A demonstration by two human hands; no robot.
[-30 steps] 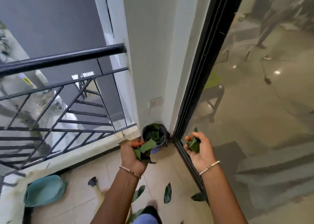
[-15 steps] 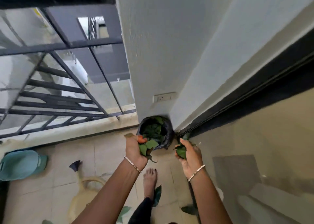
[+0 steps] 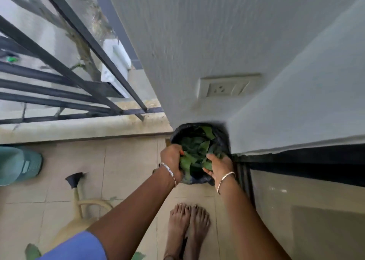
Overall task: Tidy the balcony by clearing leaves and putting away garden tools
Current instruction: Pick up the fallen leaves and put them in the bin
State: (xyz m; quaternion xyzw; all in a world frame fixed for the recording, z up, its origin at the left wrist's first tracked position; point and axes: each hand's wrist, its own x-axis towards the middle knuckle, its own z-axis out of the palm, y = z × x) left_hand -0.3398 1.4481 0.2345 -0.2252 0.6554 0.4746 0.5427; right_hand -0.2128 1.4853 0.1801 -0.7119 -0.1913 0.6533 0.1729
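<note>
A small bin lined with a black bag (image 3: 222, 139) stands in the corner where the white wall meets the sliding door track, and green leaves (image 3: 199, 141) fill it. My left hand (image 3: 171, 159) grips a bunch of green leaves (image 3: 186, 162) over the bin's near rim. My right hand (image 3: 218, 166) holds more leaves (image 3: 207, 164) over the same rim, fingers curled round them. A cream watering can (image 3: 83, 210) with a dark spout lies on the tiled floor at the lower left.
A teal tub (image 3: 19, 165) sits at the left edge below the black railing (image 3: 65, 68). A wall socket (image 3: 227, 87) is above the bin. My bare feet (image 3: 187, 226) stand just behind it. Loose leaves (image 3: 32, 252) lie on the floor at the bottom. Glass door on the right.
I have stepped closer and bent down. Both hands moved forward and down with their leaves, from in front of the bin to over its opening.
</note>
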